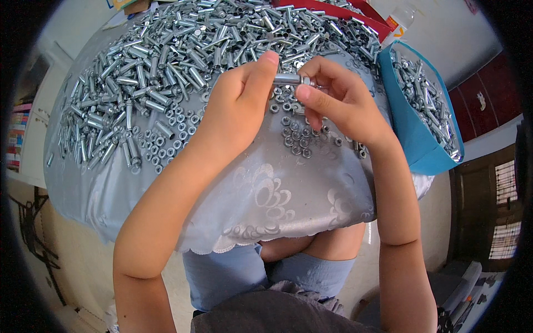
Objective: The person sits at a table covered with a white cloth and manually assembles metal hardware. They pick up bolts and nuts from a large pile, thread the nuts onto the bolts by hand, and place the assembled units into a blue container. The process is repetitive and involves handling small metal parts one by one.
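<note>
Over the near part of the pile, my two hands hold one silver expansion bolt [287,79] lying nearly level between them. My left hand [237,105] is closed round its left end, thumb on top, and hides that end. At the other end, my right hand [345,102] pinches the bolt by its nut and washer between thumb and fingers. Below the hands, loose hex nuts [296,136] lie grouped on the cloth. More nuts and washers [161,145] are scattered left of my left wrist. A broad heap of metal sleeves and bolts [183,53] spreads behind.
A grey patterned tablecloth [266,191] covers the round table. On the right stands a blue bin [425,155] filled with bolts. A red tray [373,19] and a plastic bottle [401,19] are at the back right. My knees are under the near edge.
</note>
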A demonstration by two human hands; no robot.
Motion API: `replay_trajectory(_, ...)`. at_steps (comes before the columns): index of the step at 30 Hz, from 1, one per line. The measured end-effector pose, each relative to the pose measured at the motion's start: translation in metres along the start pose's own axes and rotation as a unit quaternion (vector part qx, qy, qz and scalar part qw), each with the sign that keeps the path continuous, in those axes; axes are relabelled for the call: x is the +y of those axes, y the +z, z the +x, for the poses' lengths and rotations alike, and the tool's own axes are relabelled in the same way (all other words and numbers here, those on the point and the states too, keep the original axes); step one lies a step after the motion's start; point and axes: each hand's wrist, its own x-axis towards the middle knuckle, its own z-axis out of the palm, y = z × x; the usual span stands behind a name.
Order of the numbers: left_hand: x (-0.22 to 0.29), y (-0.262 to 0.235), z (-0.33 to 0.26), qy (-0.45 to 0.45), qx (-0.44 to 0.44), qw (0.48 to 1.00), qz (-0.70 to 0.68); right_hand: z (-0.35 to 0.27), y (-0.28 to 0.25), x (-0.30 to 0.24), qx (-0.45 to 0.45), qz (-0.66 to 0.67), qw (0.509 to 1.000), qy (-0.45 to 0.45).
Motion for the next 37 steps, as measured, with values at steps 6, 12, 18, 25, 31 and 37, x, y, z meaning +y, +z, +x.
replay_trajectory(6, 0.005, 0.001, -0.005, 0.119, 0.017, 0.988, 0.098, 0.001, -0.004, 0.006, -0.028, 0.003, 0.999, -0.028)
replay_trajectory(12, 0.001, 0.001, -0.002, 0.355, 0.069, 0.915, 0.180, -0.002, -0.003, -0.002, -0.075, 0.126, 0.989, 0.021)
replay_trajectory(18, 0.010, 0.001, -0.007, 0.149, 0.006, 0.988, 0.041, 0.001, -0.001, -0.003, 0.062, 0.159, 0.985, -0.009)
replay_trajectory(25, 0.021, -0.003, -0.010, -0.020, -0.254, 0.966, 0.040, 0.007, -0.016, 0.000, 0.172, 0.273, 0.945, 0.044)
replay_trajectory(31, 0.009, -0.025, 0.016, -0.068, -0.130, 0.912, -0.383, 0.009, -0.023, 0.005, 0.135, 0.363, 0.921, 0.045)
replay_trajectory(37, -0.002, -0.051, 0.031, -0.036, 0.082, 0.907, -0.411, 0.009, -0.023, 0.006, 0.138, 0.342, 0.928, 0.055)
